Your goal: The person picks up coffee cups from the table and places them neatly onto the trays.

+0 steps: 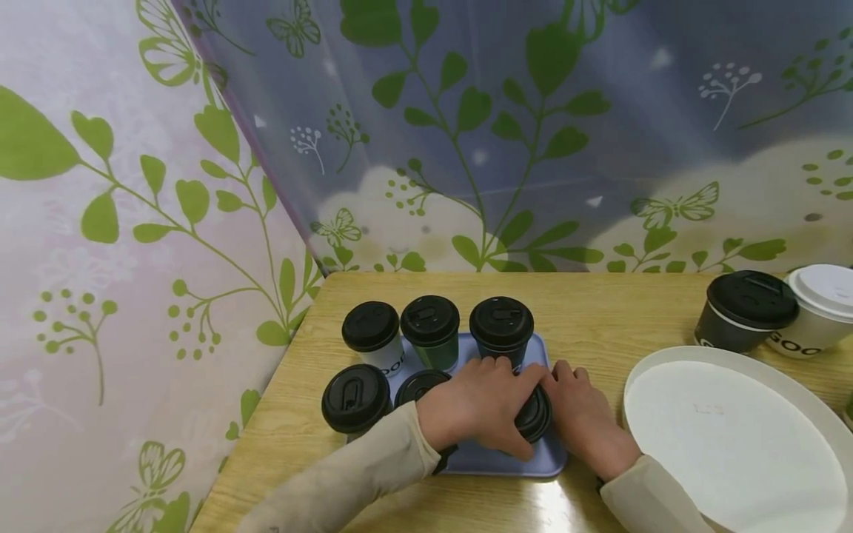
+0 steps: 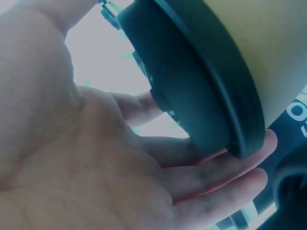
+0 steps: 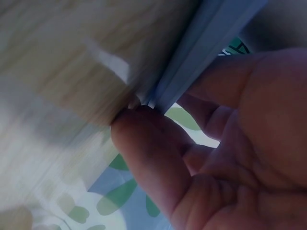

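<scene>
A lavender tray [image 1: 500,463] carries several cups with black lids. My left hand [image 1: 483,403] grips a black-lidded cup [image 1: 535,416] at the tray's front right, thumb on the near side and fingers around the lid. In the left wrist view its dark lid [image 2: 192,72] and pale tan wall [image 2: 268,43] show. At the tray's right side my right hand [image 1: 586,418] pinches the tray edge [image 3: 192,57], seen from close by in the right wrist view. A dark cup [image 1: 501,326] stands behind the left hand, and a green cup [image 1: 436,352] beside it.
A white cup [image 1: 373,333] and another lidded cup [image 1: 356,400] stand at the tray's left. Right of the tray lies a large round white tray [image 1: 733,444]. Behind it are a black cup [image 1: 740,314] and a white-lidded cup [image 1: 823,307]. A printed curtain hangs behind the table.
</scene>
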`<state>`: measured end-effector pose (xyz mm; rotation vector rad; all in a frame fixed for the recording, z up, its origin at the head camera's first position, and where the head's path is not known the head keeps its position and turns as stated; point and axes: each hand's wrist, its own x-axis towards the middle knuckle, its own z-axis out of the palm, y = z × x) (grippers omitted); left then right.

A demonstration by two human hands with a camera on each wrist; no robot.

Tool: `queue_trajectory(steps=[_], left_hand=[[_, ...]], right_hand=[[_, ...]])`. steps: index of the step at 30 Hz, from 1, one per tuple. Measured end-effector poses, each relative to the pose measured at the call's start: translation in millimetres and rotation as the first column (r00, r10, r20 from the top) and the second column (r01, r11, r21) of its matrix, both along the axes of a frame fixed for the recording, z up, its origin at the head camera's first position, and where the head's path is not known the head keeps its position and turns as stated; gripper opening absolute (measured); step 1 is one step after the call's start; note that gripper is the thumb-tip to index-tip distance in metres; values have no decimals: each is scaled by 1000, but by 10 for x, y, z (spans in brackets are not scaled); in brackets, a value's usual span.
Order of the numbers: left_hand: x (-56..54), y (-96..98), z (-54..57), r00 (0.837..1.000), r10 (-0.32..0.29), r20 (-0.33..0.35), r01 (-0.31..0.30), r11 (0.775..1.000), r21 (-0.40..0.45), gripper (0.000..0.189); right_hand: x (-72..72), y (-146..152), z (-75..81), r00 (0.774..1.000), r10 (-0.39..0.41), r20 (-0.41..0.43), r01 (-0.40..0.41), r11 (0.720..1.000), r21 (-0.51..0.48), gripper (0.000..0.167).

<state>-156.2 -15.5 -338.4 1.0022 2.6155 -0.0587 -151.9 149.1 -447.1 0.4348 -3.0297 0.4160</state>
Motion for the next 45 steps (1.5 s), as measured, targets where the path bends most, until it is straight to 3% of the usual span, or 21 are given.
queue_trajectory(steps=[14,17,21,24,33,37,40,42,45], left_hand=[[26,-26,4,1000,-11,-4,11,1000,16,87],[31,-37,22,1000,-13,-11,14,1000,25,85],[37,-35,69,1000,-14,-23,14,999,28,81],[39,-1,120,999,-24,-40,25,999,25,80],[18,245,262,985,-117,-130,118,993,-3,76],[-8,451,285,979,-134,-152,131,991,-30,66],[-28,675,277,981,-118,-156,110,992,-58,47],[-26,846,267,983,-86,-161,76,995,-67,34],[24,1114,230,982,-24,-188,9,996,-85,19]], right_hand=[[11,92,35,995,93,38,-89,992,-89,31],[23,144,87,991,129,21,-125,984,-129,28],[66,287,154,982,176,-70,-186,970,-159,21],[142,458,208,972,192,-134,-212,964,-158,22],[561,991,310,981,120,-155,-141,981,-135,29],[665,1181,287,998,66,18,-64,992,-107,21],[704,1311,283,988,24,149,-12,997,-81,22],[739,1387,289,983,-8,186,22,997,-70,25],[798,1490,293,986,-47,162,61,995,-84,27]])
